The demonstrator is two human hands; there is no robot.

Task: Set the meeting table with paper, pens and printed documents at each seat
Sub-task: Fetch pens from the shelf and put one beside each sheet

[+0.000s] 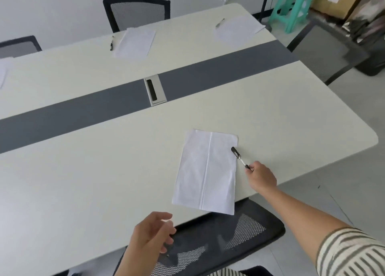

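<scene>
Cream meeting table [83,182], split by a grey strip [218,71] with a cable port [155,91], fills the room. Four mesh chairs ring it: one tucked in below the person [218,240], two on the far side [136,13] [19,46] and one at the right end [325,52]. A green stool [291,9] stands beyond.

At the near seat a creased sheet [206,171] lies flat, its long axis running from the table edge toward the strip. The right hand [261,176] pinches the lower end of a black pen [239,157], which slants away up-left, its cap end over the sheet's right edge. The left hand [152,234] hovers at the near edge, fingers loosely curled, holding nothing.

Four paper settings are visible; the others lie far across [135,42] [237,29] and at the left border [2,73]. Three pens show, two of them beside the far papers [111,43] [220,23].
</scene>
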